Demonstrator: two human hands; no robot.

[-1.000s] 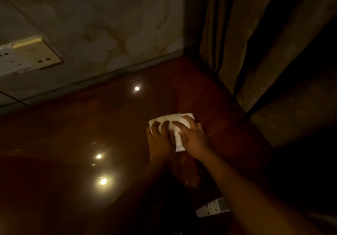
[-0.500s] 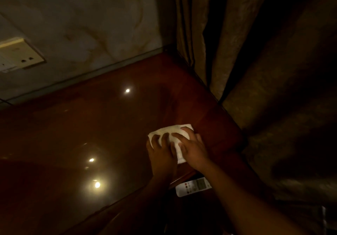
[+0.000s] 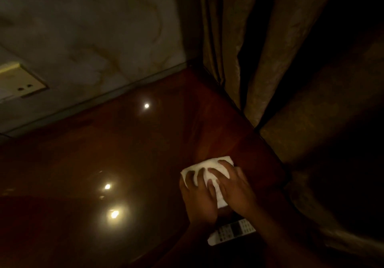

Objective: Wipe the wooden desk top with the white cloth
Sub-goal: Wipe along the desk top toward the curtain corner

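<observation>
Dim room, glossy wooden desk top (image 3: 124, 153) below a marbled wall and beside brown curtains (image 3: 259, 59): white cloth (image 3: 209, 168) near the desk's curtain-side edge, left hand (image 3: 198, 195) and right hand (image 3: 234, 188) both pressed flat, fingers spread, upon it; remote control (image 3: 231, 234) just behind the hands.

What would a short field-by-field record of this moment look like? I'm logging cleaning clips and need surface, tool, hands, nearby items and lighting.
surface: glossy wooden desk top, reflecting ceiling lights
tool: folded white cloth, flat on the desk near its right edge
left hand: pressed on the cloth, fingers spread
right hand: pressed on the cloth beside the left
nearby: white remote control under the wrists; curtain along the right edge; wall socket on the back wall
lighting: dim
</observation>
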